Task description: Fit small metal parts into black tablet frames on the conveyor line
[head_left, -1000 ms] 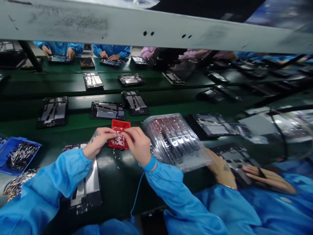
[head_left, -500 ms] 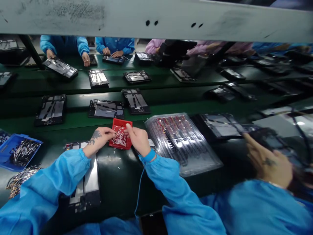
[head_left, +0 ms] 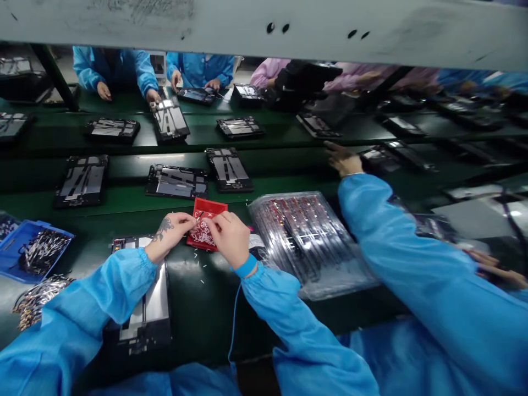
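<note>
A small red tray (head_left: 209, 205) holding many tiny white pieces (head_left: 203, 234) lies on the dark green bench. At its left side my left hand (head_left: 175, 230) pinches thumb and fingers together over the tray; a short dark sliver shows near the fingertips, too small to name. From the right, my right hand (head_left: 231, 237) reaches over the tray, fingertips closed; whatever they hold is hidden. A blue wrist strap (head_left: 246, 266) with a cord circles my right wrist. Under my left forearm lies an open tablet-like device (head_left: 159, 300) with a silver panel, partly covered by the sleeve.
A blue bin (head_left: 12, 258) of short dark cables and a loose cable heap (head_left: 41, 297) lie left. Clear plastic trays (head_left: 330, 275) stand right. A co-worker's sleeve (head_left: 416, 247) crosses the right side. Several open devices (head_left: 177, 182) lie ahead; a metal beam (head_left: 231, 27) spans above.
My right hand's fingers have come down and in over the red tray; my left hand has barely moved. The co-worker's arm at right now stretches forward. Across the line, a person has shifted a device.
</note>
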Available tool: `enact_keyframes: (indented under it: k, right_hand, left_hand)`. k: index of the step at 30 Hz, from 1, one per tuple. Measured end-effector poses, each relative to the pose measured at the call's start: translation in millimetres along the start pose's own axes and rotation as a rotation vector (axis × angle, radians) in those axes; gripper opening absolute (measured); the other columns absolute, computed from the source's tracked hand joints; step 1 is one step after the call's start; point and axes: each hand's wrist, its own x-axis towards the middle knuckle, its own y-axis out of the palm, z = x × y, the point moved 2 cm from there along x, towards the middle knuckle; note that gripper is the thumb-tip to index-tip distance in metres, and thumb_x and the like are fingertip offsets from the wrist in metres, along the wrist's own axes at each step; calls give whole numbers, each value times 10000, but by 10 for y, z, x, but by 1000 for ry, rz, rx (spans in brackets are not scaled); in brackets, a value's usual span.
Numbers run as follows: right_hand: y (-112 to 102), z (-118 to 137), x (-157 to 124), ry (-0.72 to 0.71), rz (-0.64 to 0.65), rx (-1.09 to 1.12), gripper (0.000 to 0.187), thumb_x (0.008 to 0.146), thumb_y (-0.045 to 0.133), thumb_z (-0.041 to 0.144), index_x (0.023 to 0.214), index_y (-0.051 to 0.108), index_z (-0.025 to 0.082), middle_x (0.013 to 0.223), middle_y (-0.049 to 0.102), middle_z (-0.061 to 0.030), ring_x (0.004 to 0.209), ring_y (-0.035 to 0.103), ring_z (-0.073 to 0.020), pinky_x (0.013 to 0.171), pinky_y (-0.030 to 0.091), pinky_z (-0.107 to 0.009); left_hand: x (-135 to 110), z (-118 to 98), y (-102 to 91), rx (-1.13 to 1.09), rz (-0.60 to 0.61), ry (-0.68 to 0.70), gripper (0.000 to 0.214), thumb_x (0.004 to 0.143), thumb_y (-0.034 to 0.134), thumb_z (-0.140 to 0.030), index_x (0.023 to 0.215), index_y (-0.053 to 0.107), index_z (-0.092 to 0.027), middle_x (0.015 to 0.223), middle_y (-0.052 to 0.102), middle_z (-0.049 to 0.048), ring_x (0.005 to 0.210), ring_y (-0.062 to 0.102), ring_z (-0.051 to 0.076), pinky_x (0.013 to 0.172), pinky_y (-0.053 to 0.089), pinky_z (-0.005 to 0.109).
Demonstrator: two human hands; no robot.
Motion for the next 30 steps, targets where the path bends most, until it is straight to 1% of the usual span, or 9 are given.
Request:
enact_keyframes:
  k: [4,8,11,13,15,19,22,25,30]
  right_hand:
    - [44,57,-62,-237,43,-125,286,975,402,206,982,687,189,961,693,-73,904,602,-191,786,451,-300]
    - [84,86,-66,-317,140,-206,298,969,396,192,990,692,172,961,694,-99,896,595,-212,782,454,-332]
    - [72,95,-43,-397,190,-249,293,954,411,204,916,698,160,890,688,-100,863,591,-214,761,441,-328]
    - [58,61,-14,-370,176,-283,293,947,426,226,853,695,158,834,678,-94,839,593,-214,719,429,-316]
    - [55,-13,18,-256,135,-300,299,945,424,229,834,692,156,810,671,-95,813,600,-212,683,419,-309]
    - [117,-173,46,-71,150,-155,280,935,418,185,960,697,176,887,689,-94,762,630,-208,650,420,-310]
    - [167,-208,55,-30,144,-104,262,919,499,299,764,693,214,703,660,-64,654,618,-215,602,408,-324]
    - [184,-151,79,19,97,-127,388,907,514,408,579,604,222,540,548,-41,558,564,-200,551,368,-322]
    - [187,219,60,-19,96,-119,282,927,468,347,768,627,176,784,630,-90,658,572,-183,558,359,-307]
  left_hand:
    - [0,-6,-9,153,-43,87,148,737,600,-249,760,728,-179,744,713,30,710,622,187,694,463,276]
    - [-56,-60,-20,267,-40,161,136,722,617,-199,759,746,-219,834,724,35,811,620,210,803,449,290]
    - [-97,-86,-33,292,-14,175,112,687,646,-180,700,745,-231,803,715,33,801,612,211,820,440,291]
    - [-114,-92,-57,273,-11,164,104,672,656,-180,690,744,-231,794,714,29,792,612,209,817,440,290]
    - [-128,-89,-103,227,-21,134,99,668,655,-189,696,743,-223,786,718,28,784,618,207,799,449,291]
    - [-193,-54,-247,53,-48,17,121,703,629,-252,690,726,-181,690,710,36,697,645,191,687,487,281]
    - [-310,-19,-378,-100,-103,-63,163,709,642,-293,727,722,-153,683,712,51,663,656,173,640,494,267]
    - [-467,11,-503,-233,-158,-113,180,697,672,-307,758,720,-144,704,720,64,663,665,162,630,493,255]
    - [-724,59,-702,-399,-226,-140,185,682,703,-315,732,698,-137,720,729,80,687,678,166,658,508,265]
